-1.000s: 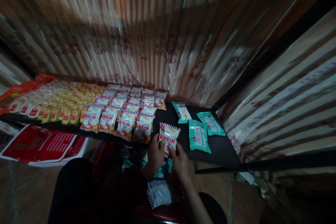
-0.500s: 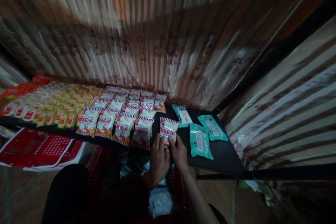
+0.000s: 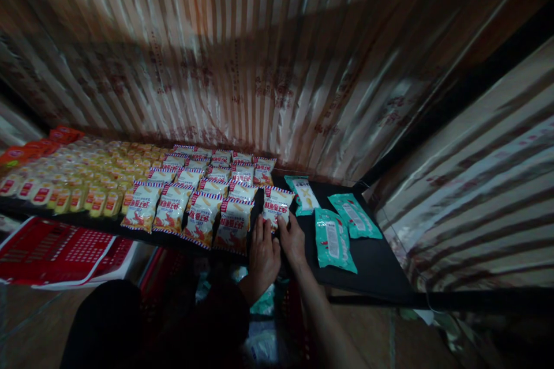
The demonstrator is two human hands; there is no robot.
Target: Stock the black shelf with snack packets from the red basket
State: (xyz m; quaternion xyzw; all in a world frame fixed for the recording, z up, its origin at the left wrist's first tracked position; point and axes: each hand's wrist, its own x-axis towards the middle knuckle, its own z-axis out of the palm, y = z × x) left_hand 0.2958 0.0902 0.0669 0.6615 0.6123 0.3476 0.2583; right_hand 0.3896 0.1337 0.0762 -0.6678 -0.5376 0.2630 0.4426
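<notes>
A white snack packet with red print and a striped edge (image 3: 277,205) lies on the black shelf (image 3: 372,256), just right of the rows of matching packets (image 3: 203,196). My left hand (image 3: 264,253) and my right hand (image 3: 292,239) both pinch its near edge, side by side, fingers closed on it. Three teal packets (image 3: 335,230) lie on the shelf to the right of my hands.
Yellow packets (image 3: 78,179) and orange ones (image 3: 26,147) fill the shelf's left part. Red plastic baskets (image 3: 64,251) lie below the shelf at left. A basket with more packets (image 3: 264,346) sits below my arms. Striped foil covers the walls (image 3: 259,57) behind and at right.
Both hands have slid the white packet away from the shelf's front edge toward the back, up against the row of matching packets. The view has tilted slightly.
</notes>
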